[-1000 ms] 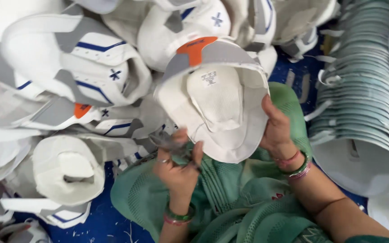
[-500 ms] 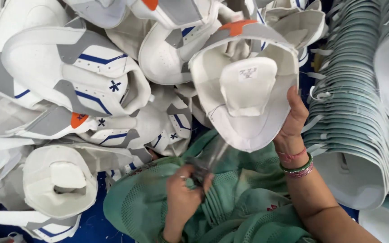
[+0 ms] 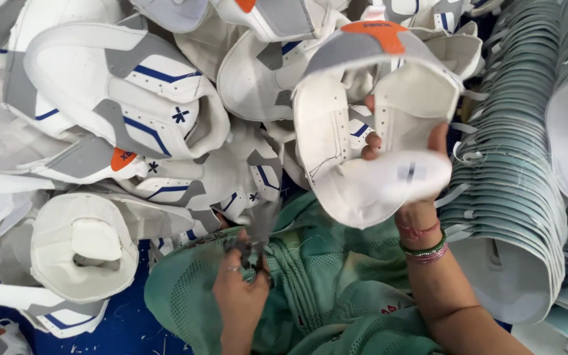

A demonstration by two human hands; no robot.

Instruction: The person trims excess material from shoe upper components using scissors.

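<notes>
Holding: shoe upper [image 3: 369, 144], white w/ grey-orange trim, raised in right hand [image 3: 402, 148], grip clenched on its edge. Looks light, floppy; take by stitched rim. Left hand [image 3: 241, 289] grasping small scissors [image 3: 254, 246] over lap.

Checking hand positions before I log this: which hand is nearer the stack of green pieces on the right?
Right. The right hand, holding a white shoe upper, is beside the green stack. The left hand, holding small snips, is farther away.
</notes>
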